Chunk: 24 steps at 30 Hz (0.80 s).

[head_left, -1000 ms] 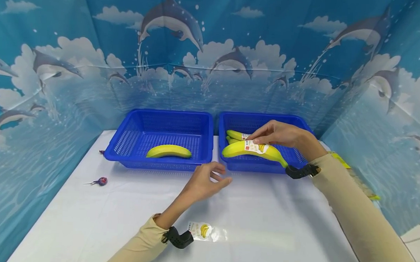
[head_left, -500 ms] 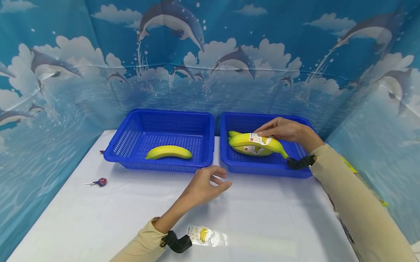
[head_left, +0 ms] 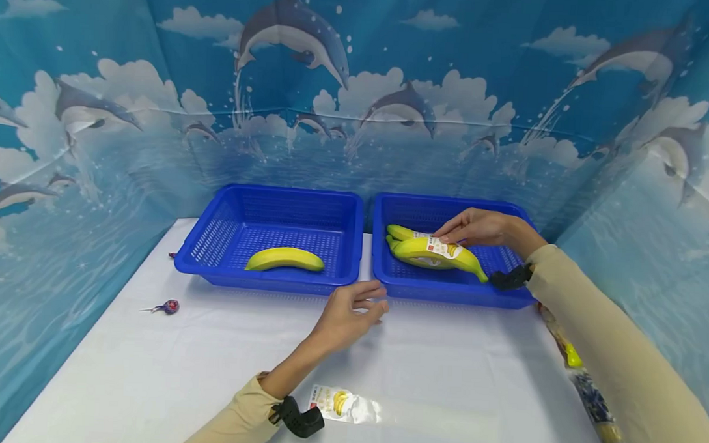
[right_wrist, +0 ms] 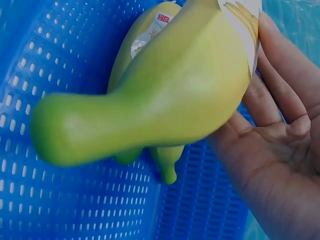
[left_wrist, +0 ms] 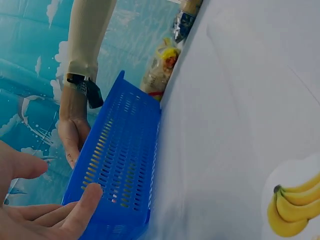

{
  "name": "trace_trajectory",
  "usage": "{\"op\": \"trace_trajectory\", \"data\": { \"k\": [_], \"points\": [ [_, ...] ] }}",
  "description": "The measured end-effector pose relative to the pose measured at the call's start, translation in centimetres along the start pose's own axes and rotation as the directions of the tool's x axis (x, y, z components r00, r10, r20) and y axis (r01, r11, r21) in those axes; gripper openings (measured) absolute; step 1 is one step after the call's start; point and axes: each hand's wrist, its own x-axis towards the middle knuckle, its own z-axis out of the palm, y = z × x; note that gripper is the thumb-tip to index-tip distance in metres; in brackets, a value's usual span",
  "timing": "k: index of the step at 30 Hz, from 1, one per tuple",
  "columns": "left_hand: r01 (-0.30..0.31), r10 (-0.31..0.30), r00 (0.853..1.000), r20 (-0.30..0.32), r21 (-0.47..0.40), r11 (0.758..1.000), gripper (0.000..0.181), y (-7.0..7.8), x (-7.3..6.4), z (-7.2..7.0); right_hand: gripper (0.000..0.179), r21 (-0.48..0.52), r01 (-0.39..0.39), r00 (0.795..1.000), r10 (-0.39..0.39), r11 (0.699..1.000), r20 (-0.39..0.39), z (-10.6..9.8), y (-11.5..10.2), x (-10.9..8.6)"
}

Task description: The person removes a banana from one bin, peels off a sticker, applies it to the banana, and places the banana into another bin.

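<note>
Head view: at left, a lollipop (head_left: 167, 307) lies on the white table (head_left: 221, 347). Right of it, the left basket (head_left: 270, 282) holds 1 banana, its lower edge hidden by the near wall. A black wrist camera (head_left: 300, 420) partly covers a banana-printed label (head_left: 342, 403). The left hand (head_left: 347, 312), fingers loosely parted, holds nothing near the right basket (head_left: 446, 295); whether it touches the rim, I cannot tell. Inside that basket, the right hand (head_left: 477, 228) pinches a labelled banana (head_left: 412, 248), obscuring how many others lie underneath. Far right, the sleeve partly hides packages (head_left: 592, 399)
</note>
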Motion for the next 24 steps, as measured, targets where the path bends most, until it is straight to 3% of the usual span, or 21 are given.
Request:
{"op": "trace_trajectory", "data": {
  "k": [4, 15, 20, 24],
  "points": [
    [0.019, -0.020, 1.000, -0.014, -0.065, 0.998, 0.052, -0.1, 0.2, 0.1, 0.047, -0.006, -0.012, 1.000, 0.012, 1.000, 0.027, -0.3, -0.2, 0.6],
    [0.054, -0.053, 0.999, 0.011, -0.074, 0.996, 0.057, -0.2, -0.1, 0.0, 0.042, -0.087, -0.046, 0.989, 0.057, 0.995, 0.136, -0.5, 0.6, 2.6],
    [0.062, -0.059, 0.998, 0.035, -0.096, 0.993, 0.056, -0.2, -0.1, 0.1, 0.038, -0.106, -0.077, 0.981, 0.095, 0.991, 0.168, -0.4, 1.2, 2.7],
    [0.055, -0.052, 0.998, 0.037, -0.098, 0.994, 0.053, -0.2, -0.1, 0.0, 0.037, -0.123, -0.058, 0.978, 0.082, 0.991, 0.192, -0.3, 1.3, 2.8]
  ]
}}
